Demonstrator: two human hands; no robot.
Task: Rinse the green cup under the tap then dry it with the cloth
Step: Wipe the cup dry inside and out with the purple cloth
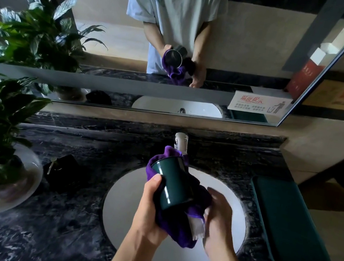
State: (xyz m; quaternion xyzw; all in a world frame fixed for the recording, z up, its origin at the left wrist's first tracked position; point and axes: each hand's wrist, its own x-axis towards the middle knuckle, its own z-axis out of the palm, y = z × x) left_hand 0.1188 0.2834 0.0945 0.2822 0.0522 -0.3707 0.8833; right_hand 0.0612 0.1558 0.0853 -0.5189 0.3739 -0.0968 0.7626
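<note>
The dark green cup (171, 183) lies tilted over the white sink (124, 201), its mouth pointing away toward the chrome tap (181, 139). A purple cloth (172, 226) is wrapped under and around it. My left hand (150, 212) grips the cup through the cloth, thumb on the cup's side. My right hand (218, 222) holds the cloth at the cup's base from the right. No water is seen running from the tap.
A potted plant in a glass bowl (3, 174) stands at the left on the dark marble counter (57, 236). A black object (61, 170) lies beside it. A teal pad (287, 219) sits to the right of the sink. A mirror (179, 42) runs behind.
</note>
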